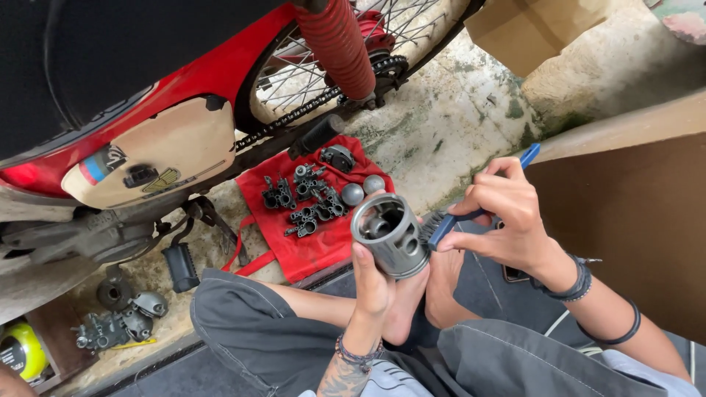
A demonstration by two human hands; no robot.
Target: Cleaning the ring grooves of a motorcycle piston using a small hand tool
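Concrete floor (471,110) lies beneath a red motorbike (220,66). Left hand (371,283) keeps a closed grip on a grey piston (390,234); right hand (507,220) grips a blue brush (471,213), bristles touching the piston beside that grip.

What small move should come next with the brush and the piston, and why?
Probably draw the blue-handled brush across the piston's skirt. The right hand has its bristles at the piston's side, and the left hand holds the piston with its open end up.
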